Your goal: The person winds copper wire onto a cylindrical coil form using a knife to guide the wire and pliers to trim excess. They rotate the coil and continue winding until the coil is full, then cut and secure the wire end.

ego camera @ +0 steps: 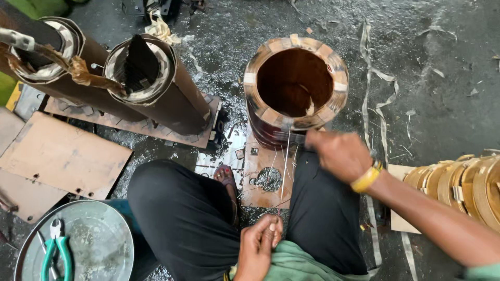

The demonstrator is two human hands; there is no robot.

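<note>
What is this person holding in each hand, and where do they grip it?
Thin pale strands run from the brown cylindrical coil toward the lap. The right hand pinches their upper end at the coil's lower rim; the left hand seems to grip their lower end.

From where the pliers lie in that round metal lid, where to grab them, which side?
Take the green-handled pliers by the two handles, coming straight down from above. They lie flat on the metal lid, jaws pointing away and handles spread toward the near rim, so the handles are the free, padded part. Both the left hand and right hand are busy with thin strands by the coil.
</note>
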